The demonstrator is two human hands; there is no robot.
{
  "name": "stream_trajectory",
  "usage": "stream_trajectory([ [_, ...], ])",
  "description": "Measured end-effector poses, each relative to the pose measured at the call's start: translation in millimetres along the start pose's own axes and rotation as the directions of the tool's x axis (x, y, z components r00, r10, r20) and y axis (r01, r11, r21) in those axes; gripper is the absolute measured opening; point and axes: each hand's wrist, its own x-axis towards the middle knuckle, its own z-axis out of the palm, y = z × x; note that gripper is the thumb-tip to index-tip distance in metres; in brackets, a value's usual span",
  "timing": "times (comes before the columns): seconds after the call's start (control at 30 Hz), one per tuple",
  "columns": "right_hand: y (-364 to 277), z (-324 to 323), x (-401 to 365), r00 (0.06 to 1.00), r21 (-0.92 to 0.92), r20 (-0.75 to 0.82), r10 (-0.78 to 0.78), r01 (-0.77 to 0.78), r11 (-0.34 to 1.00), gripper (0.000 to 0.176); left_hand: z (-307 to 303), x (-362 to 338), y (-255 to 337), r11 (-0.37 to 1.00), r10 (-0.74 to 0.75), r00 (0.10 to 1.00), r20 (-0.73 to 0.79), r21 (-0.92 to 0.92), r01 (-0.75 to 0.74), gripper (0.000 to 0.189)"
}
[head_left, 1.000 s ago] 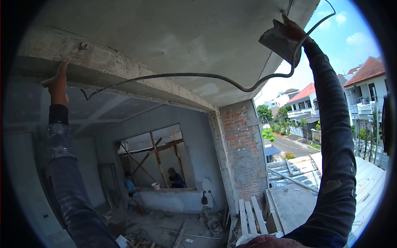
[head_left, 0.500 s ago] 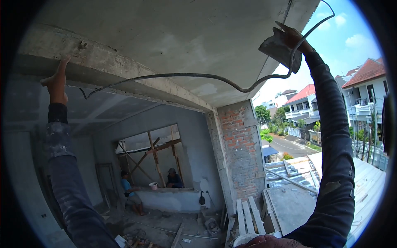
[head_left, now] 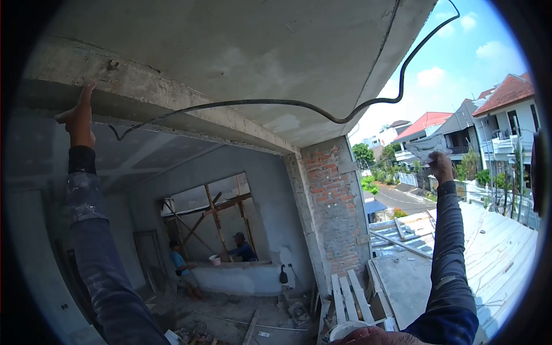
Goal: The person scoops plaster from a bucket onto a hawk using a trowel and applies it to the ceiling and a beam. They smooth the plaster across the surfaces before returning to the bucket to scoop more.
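My left hand [head_left: 79, 117] is raised with its fingers pressed flat against the underside of a concrete beam [head_left: 172, 98]. My right hand [head_left: 440, 167] is out in front at the right, well below the ceiling, gripping a flat steel trowel [head_left: 424, 150] held about level. A dark bent cable [head_left: 299, 106] hangs in a loop under the plastered ceiling [head_left: 247, 46], running from near my left hand up to the roof edge at the top right.
A bare brick column [head_left: 333, 201] stands ahead. Below lies a rubble-strewn floor, where two people [head_left: 210, 259] sit by a low wall near a small bucket [head_left: 215, 260]. White planks [head_left: 351, 299] lean at the column's foot. A metal roof [head_left: 500, 259] and houses lie to the right.
My right hand has dropped with the trowel from the ceiling edge to about shoulder height. My left hand stays on the beam.
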Motion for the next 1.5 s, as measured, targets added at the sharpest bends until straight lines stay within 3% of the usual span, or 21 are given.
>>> stream_trajectory([
  [0.17,-1.6,82.4,-29.7,0.992,0.074,0.117,-0.053,0.044,0.996,0.008,-2.1,-5.6,5.2,0.998,-0.008,0.999,-0.035,0.066,0.011,0.133],
  [0.2,-10.3,100.7,-27.8,0.862,-0.159,0.32,-0.393,0.458,0.875,0.008,-1.7,-0.5,-0.3,0.998,0.001,0.999,-0.038,0.07,0.002,0.133],
  [0.23,-21.1,121.3,-27.4,0.582,-0.268,0.568,-0.581,0.799,0.539,0.008,-1.7,6.7,-9.9,0.999,0.009,0.999,-0.042,0.054,-0.007,0.134],
  [0.27,-45.4,162.2,-49.4,0.734,0.121,0.434,-0.522,0.527,0.841,0.011,-3.0,11.4,-13.3,0.999,0.017,0.999,-0.045,0.039,-0.016,0.134],
  [0.3,-72.0,205.7,-62.6,0.777,0.007,0.211,-0.592,0.605,0.796,0.016,-4.2,9.6,-9.0,0.999,0.026,0.999,-0.047,0.047,-0.023,0.134],
  [0.37,-111.3,252.3,-86.4,0.661,-0.257,0.17,-0.731,0.745,0.615,0.02,-3.6,-0.9,1.0,0.998,-0.013,1.0,-0.026,0.068,0.015,0.136],
  [0.43,-116.5,282.7,-31.9,0.144,-0.423,0.201,-0.969,0.905,0.047,0.022,-3.3,-5.2,4.7,0.998,0.0,0.999,-0.032,0.063,0.002,0.137],
  [0.57,-142.5,326.1,-31.0,0.118,-0.568,0.353,-0.928,0.816,-0.112,0.037,-3.8,-7.3,7.3,0.995,-0.023,0.999,-0.035,0.097,0.026,0.138],
  [0.67,-149.8,358.0,-32.8,0.311,-0.565,0.123,-0.942,0.803,0.191,0.061,-2.1,-13.9,13.8,0.992,-0.074,0.994,-0.074,0.097,0.081,0.138],
  [0.77,-152.0,376.3,-31.7,0.249,-0.55,0.098,-0.964,0.82,0.156,0.063,-0.7,-13.8,12.6,0.991,-0.05,0.995,-0.091,0.115,0.061,0.139],
  [0.8,-155.9,379.2,-35.5,0.309,-0.527,0.089,-0.947,0.822,0.219,0.062,-0.7,-13.9,12.9,0.991,-0.05,0.994,-0.095,0.116,0.061,0.139],
  [0.93,-152.6,396.5,-38.1,0.276,-0.51,0.074,-0.958,0.836,0.201,0.061,-2.9,-18.9,18.5,0.993,-0.059,0.994,-0.088,0.096,0.067,0.141],
  [1.0,-141.0,398.8,-41.0,0.034,-0.433,0.146,-0.989,0.901,-0.034,0.059,0.0,-19.1,16.5,0.99,-0.079,0.994,-0.079,0.111,0.087,0.142],
  [1.23,-102.9,358.7,-52.3,0.15,-0.326,0.211,-0.966,0.942,0.075,0.052,0.0,-24.6,19.6,0.999,-0.019,0.999,-0.048,0.045,0.022,0.144],
  [1.27,-100.8,352.5,-34.8,0.395,-0.059,0.281,-0.875,0.917,0.396,0.038,-0.1,-22.4,18.2,0.999,-0.026,0.998,-0.064,0.043,0.029,0.143],
  [1.3,-99.8,346.7,-16.8,0.568,0.182,0.412,-0.713,0.716,0.675,0.025,-0.1,-20.0,17.0,0.999,-0.022,0.998,-0.064,0.045,0.024,0.143],
  [1.33,-103.9,341.7,-7.9,0.341,-0.076,0.554,-0.759,0.929,0.361,0.017,-0.1,-18.4,15.7,0.997,-0.028,0.997,-0.077,0.076,0.034,0.142],
  [1.37,-106.7,339.2,0.1,0.341,-0.073,0.554,-0.76,0.929,0.363,0.017,-1.0,-16.8,14.5,0.993,-0.035,0.995,-0.089,0.108,0.044,0.142],
  [1.43,-124.1,332.9,-4.1,0.005,-0.255,0.582,-0.813,0.951,-0.177,0.02,-0.7,-19.7,17.4,0.994,-0.034,0.996,-0.08,0.098,0.042,0.142],
  [1.47,-131.5,336.2,-9.9,0.198,-0.19,0.622,-0.758,0.977,0.099,0.015,-1.0,-21.6,19.3,0.995,-0.037,0.997,-0.071,0.086,0.043,0.142],
  [1.5,-145.7,341.4,-24.7,0.196,-0.189,0.621,-0.759,0.977,0.097,0.015,-1.6,-22.9,21.3,0.996,-0.037,0.997,-0.073,0.084,0.043,0.142],
])
